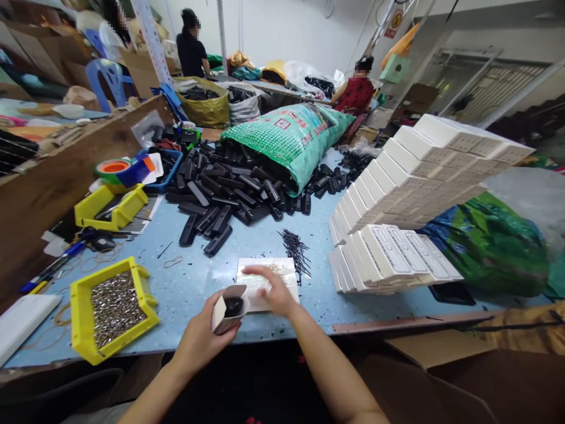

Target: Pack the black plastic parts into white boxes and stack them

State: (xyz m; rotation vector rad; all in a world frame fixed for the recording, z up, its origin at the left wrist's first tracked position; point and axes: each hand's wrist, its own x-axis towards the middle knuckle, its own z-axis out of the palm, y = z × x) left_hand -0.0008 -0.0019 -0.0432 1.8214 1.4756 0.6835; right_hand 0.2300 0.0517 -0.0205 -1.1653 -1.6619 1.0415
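Note:
A small white box (219,321) with its end flap raised is in the grip of my left hand (202,333); something black shows inside the opening. My right hand (273,292) is just to the right of the box, fingers apart and holding nothing, above a flat white block (289,282) with a shiny top. Whether the fingertips touch that block I cannot tell. Thin black sticks (295,250) lie in a small heap behind it. Farther back spreads a pile of black oblong plastic pieces (229,188).
On the right rise tall stacks of white boxes (375,188). A yellow bin (145,321) of small metal parts stands left, with another yellow bin (126,212) behind it. A green woven sack (282,138) lies at the back. Two people (189,47) work beyond.

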